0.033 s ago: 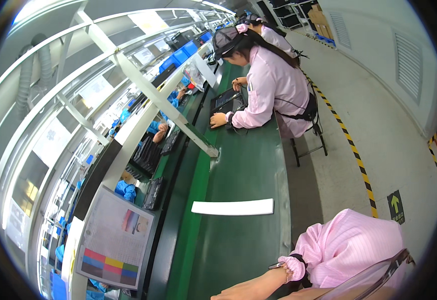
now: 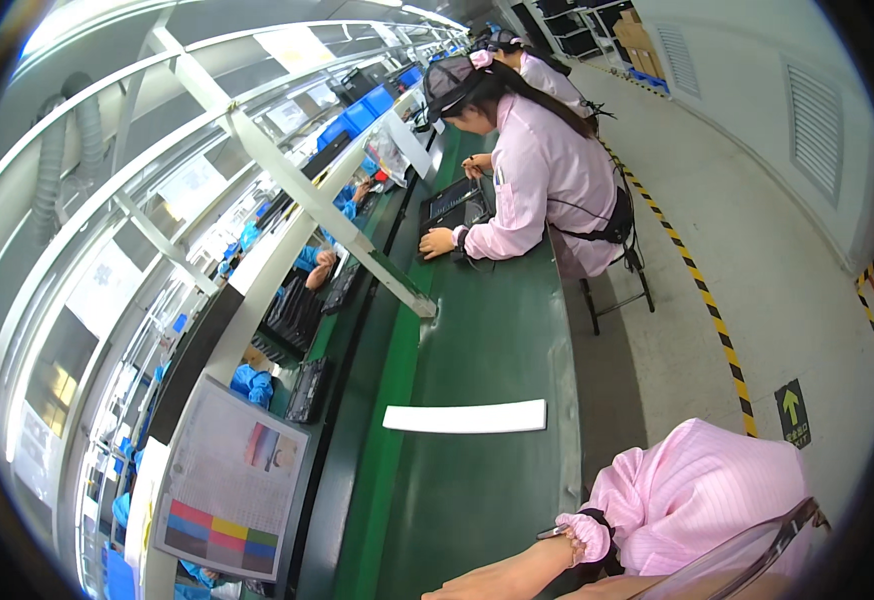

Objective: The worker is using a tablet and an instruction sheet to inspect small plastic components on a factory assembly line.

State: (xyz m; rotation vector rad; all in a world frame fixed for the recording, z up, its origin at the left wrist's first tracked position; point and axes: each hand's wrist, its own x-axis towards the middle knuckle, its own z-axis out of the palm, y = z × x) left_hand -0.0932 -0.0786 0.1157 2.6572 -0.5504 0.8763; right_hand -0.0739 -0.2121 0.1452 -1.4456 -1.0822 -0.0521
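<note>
My right hand (image 2: pixel 492 578) rests low over the green bench (image 2: pixel 482 350), cut off by the lower edge of the view. Its fingers are out of sight, so I cannot make out whether it holds anything. A pink sleeve (image 2: pixel 692 490) covers that arm, and a black wrist strap (image 2: pixel 612 540) with a small metal piece sits at the cuff. My left hand does not show. Ahead of my right hand, apart from it, a long white strip (image 2: pixel 467 416) lies across the bench.
A co-worker (image 2: pixel 547 180) in pink bends over a black flat device (image 2: pixel 457 203) farther up the bench. White metal framing (image 2: pixel 327 205) stands along the left, with a printed chart (image 2: pixel 227 480) on it. Black units (image 2: pixel 307 388) sit beyond a dark channel. Striped tape (image 2: pixel 702 280) marks the floor.
</note>
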